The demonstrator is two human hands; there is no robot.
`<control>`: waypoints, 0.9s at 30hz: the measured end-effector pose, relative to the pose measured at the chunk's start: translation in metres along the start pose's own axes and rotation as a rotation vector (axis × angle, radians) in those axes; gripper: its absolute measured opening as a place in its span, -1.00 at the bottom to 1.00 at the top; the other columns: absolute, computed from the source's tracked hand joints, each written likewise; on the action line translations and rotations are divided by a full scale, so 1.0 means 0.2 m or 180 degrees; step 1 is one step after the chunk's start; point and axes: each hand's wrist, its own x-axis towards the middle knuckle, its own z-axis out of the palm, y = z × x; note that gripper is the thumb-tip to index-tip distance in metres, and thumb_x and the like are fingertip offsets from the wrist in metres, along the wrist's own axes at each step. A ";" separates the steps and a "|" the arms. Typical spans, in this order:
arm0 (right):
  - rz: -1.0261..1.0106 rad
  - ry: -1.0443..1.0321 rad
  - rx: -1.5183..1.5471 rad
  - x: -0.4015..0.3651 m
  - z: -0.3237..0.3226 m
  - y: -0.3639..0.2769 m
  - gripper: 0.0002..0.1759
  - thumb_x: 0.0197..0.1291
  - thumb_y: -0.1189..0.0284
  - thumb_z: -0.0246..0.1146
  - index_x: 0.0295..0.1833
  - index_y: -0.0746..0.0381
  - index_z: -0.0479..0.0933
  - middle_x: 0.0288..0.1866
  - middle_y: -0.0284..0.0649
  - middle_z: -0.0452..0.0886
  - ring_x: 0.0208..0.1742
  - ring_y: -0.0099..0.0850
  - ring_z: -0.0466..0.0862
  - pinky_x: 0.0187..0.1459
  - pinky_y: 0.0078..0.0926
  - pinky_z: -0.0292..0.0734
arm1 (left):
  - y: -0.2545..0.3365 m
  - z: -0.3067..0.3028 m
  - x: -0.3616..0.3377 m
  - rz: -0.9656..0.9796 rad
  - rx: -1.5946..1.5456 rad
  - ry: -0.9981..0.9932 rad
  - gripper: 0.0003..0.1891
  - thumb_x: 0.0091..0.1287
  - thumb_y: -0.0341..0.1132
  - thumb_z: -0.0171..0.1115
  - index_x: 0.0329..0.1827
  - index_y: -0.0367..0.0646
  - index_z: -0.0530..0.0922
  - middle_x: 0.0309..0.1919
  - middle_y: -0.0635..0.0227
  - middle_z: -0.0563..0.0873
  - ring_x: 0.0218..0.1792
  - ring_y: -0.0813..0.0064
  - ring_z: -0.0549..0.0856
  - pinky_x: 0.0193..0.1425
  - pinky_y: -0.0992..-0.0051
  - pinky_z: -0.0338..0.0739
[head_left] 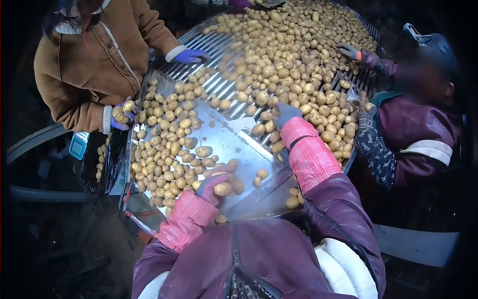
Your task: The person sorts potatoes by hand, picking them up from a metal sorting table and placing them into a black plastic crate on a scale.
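Potatoes (169, 142) crowd the left part of the sheet-metal surface (211, 124); big heap (294, 40) sits beyond its far edge, over slatted metal bars (199, 40). Long axes mixed, no common direction; one potato (203, 151) on the surface lies with its long axis roughly side to side. Left hand (208, 188), gloved, is over the surface's near-left part, curled round a potato (222, 189); that one looks roundish, axis unclear, neighbours blurred. Right hand (287, 113), grey-blue glove, is at the surface's far-right edge against the heap; fingers partly hidden, can't tell if gripping. Left of the surface, a person in a brown jacket (94, 60) has potatoes in one purple-gloved hand (119, 114).
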 end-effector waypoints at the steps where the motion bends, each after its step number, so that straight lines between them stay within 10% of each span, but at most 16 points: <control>1: -0.0078 0.0052 0.0176 -0.01 0.01 0.02 -0.41 0.15 0.09 0.31 0.26 0.07 0.45 0.08 -0.06 0.65 0.13 -0.14 0.65 0.16 -0.18 0.51 | 0.06 0.04 -0.01 -0.0312 -0.0312 0.0220 -0.53 0.40 -0.09 0.12 0.19 -0.30 0.53 -0.18 0.22 0.68 -0.22 0.40 0.67 -0.24 0.45 0.60; 7: -0.0876 0.0277 0.2184 -0.32 -0.10 -0.19 -0.43 0.11 0.15 0.38 0.20 0.18 0.54 -0.14 -0.03 0.71 -0.12 -0.09 0.72 -0.10 -0.26 0.60 | 0.07 -0.01 0.02 -0.0273 -0.2016 0.0392 -0.65 0.45 -0.08 0.06 -0.05 -0.23 0.55 0.02 0.04 0.64 -0.06 0.15 0.66 -0.08 0.27 0.69; 10: -0.1271 -0.0162 0.2380 -0.56 -0.13 -0.41 -0.41 0.12 0.14 0.39 0.24 0.15 0.54 -0.06 -0.02 0.68 -0.03 -0.13 0.69 0.00 -0.25 0.59 | 0.06 -0.04 0.05 0.0111 -0.2876 -0.0029 -0.63 0.46 -0.07 0.01 -0.06 -0.25 0.55 0.33 -0.11 0.44 0.45 -0.04 0.35 0.42 -0.17 0.38; 15: -0.2063 0.0325 0.2558 -0.43 -0.08 -0.46 -0.40 0.15 0.10 0.36 0.29 0.06 0.50 0.16 -0.01 0.56 0.18 -0.08 0.57 0.19 -0.18 0.48 | 0.17 0.03 0.03 -0.0071 -0.3316 0.0430 -0.53 0.44 0.09 -0.05 0.20 -0.05 0.43 0.37 -0.04 0.40 0.42 -0.12 0.34 0.41 -0.49 0.10; 17: -0.1493 0.1419 0.0818 -0.02 0.03 -0.29 -0.48 0.15 0.15 0.33 0.24 -0.03 0.53 0.16 -0.10 0.52 0.17 -0.11 0.56 0.14 -0.10 0.48 | 0.04 -0.04 0.06 -0.0126 -0.3373 -0.0011 -0.53 0.43 0.11 -0.03 0.20 -0.01 0.44 0.36 -0.01 0.41 0.39 -0.11 0.38 0.38 -0.47 0.16; 19: -0.0723 0.0841 0.0071 0.11 0.01 -0.29 -0.52 0.11 0.23 0.34 0.21 -0.15 0.53 0.17 -0.10 0.49 0.15 -0.08 0.55 0.13 -0.07 0.48 | 0.05 -0.03 0.07 -0.0343 -0.3333 0.0068 -0.52 0.42 0.13 0.00 0.20 0.00 0.45 0.33 -0.01 0.46 0.31 -0.09 0.46 0.29 -0.42 0.27; 27: -0.1191 0.0401 0.1038 -0.06 0.00 -0.36 -0.48 0.09 0.28 0.37 0.23 -0.13 0.54 0.06 -0.07 0.52 0.05 -0.04 0.58 0.12 -0.13 0.50 | 0.03 -0.10 0.12 -0.0407 -0.2756 0.0007 -0.41 0.41 0.05 0.02 0.42 -0.05 0.34 0.27 -0.13 0.52 0.10 -0.04 0.62 0.00 -0.10 0.64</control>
